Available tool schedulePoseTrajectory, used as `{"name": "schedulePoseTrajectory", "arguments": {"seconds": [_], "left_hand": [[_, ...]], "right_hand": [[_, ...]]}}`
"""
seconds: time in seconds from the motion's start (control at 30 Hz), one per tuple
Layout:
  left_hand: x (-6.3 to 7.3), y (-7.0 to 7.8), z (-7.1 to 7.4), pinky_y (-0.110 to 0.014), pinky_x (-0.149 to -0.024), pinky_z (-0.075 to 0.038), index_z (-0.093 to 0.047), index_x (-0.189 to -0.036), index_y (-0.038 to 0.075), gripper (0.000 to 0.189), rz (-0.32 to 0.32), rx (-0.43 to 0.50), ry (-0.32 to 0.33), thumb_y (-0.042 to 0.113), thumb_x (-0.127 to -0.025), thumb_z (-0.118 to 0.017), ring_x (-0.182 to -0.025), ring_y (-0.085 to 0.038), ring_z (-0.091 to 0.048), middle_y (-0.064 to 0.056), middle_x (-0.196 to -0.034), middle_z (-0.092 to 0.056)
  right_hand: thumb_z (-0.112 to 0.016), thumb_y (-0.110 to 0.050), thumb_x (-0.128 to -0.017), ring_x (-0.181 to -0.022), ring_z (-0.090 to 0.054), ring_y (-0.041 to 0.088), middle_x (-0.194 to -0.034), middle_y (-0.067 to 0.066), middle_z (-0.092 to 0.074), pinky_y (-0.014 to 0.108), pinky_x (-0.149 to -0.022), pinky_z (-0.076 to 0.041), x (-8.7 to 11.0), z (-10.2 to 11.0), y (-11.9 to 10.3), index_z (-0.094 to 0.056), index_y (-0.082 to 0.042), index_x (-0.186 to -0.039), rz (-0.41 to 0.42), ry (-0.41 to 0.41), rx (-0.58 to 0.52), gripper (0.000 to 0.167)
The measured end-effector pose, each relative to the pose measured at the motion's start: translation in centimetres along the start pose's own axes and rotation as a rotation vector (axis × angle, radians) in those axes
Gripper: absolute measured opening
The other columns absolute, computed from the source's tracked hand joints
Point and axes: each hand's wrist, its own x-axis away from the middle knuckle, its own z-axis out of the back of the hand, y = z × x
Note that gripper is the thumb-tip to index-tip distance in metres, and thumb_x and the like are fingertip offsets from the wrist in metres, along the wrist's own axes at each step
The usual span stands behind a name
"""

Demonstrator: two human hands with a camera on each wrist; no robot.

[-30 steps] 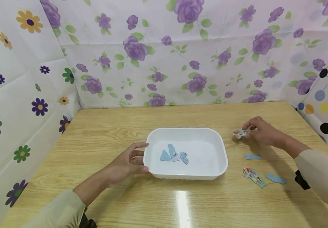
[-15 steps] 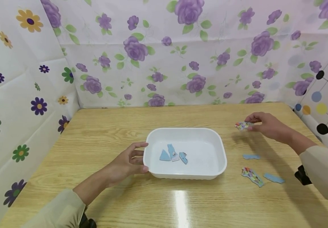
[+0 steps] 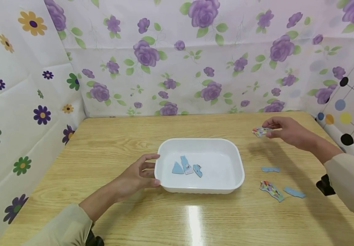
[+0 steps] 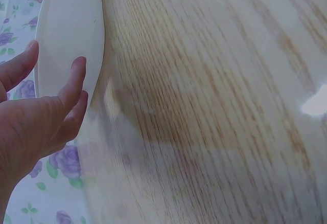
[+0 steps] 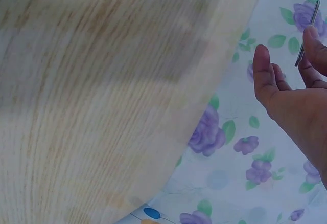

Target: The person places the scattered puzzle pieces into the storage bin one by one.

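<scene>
My right hand (image 3: 290, 132) pinches a multicoloured puzzle piece (image 3: 259, 131) between thumb and fingers, raised above the table's back right part. In the right wrist view the piece (image 5: 307, 32) appears edge-on, thin and dark. My left hand (image 3: 135, 176) touches the left side of a white plastic tray (image 3: 199, 190), fingers spread and only slightly bent. The left wrist view has these fingers against the tray's outer wall (image 4: 71, 24). Inside the tray lie a blue triangular piece (image 3: 177, 168), a longer blue piece (image 3: 186, 165) and a small blue piece (image 3: 197, 170).
Right of the tray, on the wooden table (image 3: 127, 136), lie a multicoloured piece (image 3: 271, 190) and two blue pieces, one nearer (image 3: 294, 192) and one farther (image 3: 270, 169). A flowered cloth (image 3: 177, 68) hangs behind the table's back edge.
My right hand has lifted the multicoloured puzzle piece up and away from the table's front. The left hand, the tray and the other pieces stay put, apart from a slight view shift.
</scene>
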Motion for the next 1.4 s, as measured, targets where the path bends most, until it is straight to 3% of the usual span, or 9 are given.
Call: {"name": "schedulePoseTrajectory", "arguments": {"seconds": [0.3, 0.57, 1.0, 1.4], "left_hand": [[0.0, 0.0, -0.1, -0.042, -0.094, -0.052, -0.022, -0.15, 0.014, 0.086, 0.003, -0.005, 0.005, 0.004, -0.082, -0.075, -0.132, -0.04, -0.04, -0.024, -0.145, -0.033], [0.0, 0.0, 0.0, -0.042, -0.094, -0.052, -0.023, -0.15, 0.014, 0.086, 0.004, -0.006, 0.01, 0.004, -0.082, -0.075, -0.133, -0.04, -0.039, -0.024, -0.145, -0.032], [0.0, -0.1, 0.0, -0.042, -0.095, -0.051, -0.022, -0.149, 0.014, 0.086, -0.004, 0.002, -0.002, 0.004, -0.082, -0.075, -0.133, -0.041, -0.039, -0.024, -0.145, -0.032], [0.1, 0.0, -0.1, -0.041, -0.095, -0.051, -0.021, -0.15, 0.013, 0.086, -0.001, 0.023, 0.0, 0.002, -0.083, -0.074, -0.131, -0.041, -0.04, -0.025, -0.145, -0.031]], "right_hand": [[-0.058, -0.023, -0.098, -0.129, -0.04, 0.038, -0.134, 0.018, -0.046, 0.057, -0.098, -0.041, -0.3, 0.1, -2.0, -0.049, 0.001, -0.128, 0.024, 0.011, -0.024, 0.039], [-0.059, -0.022, -0.097, -0.132, -0.037, 0.041, -0.139, 0.02, -0.044, 0.06, -0.101, -0.039, -1.1, -0.5, -3.7, -0.047, 0.001, -0.131, 0.053, -0.056, -0.042, 0.043], [-0.063, -0.011, -0.094, -0.13, -0.041, 0.038, -0.139, 0.02, -0.043, 0.048, -0.099, -0.046, -2.4, -3.5, -6.6, -0.051, 0.003, -0.126, 0.089, -0.148, -0.194, 0.037], [-0.065, -0.01, -0.092, -0.127, -0.046, 0.035, -0.136, 0.019, -0.046, 0.043, -0.097, -0.049, -2.9, -4.9, -7.5, -0.055, 0.002, -0.121, 0.094, -0.178, -0.22, 0.034]]}}
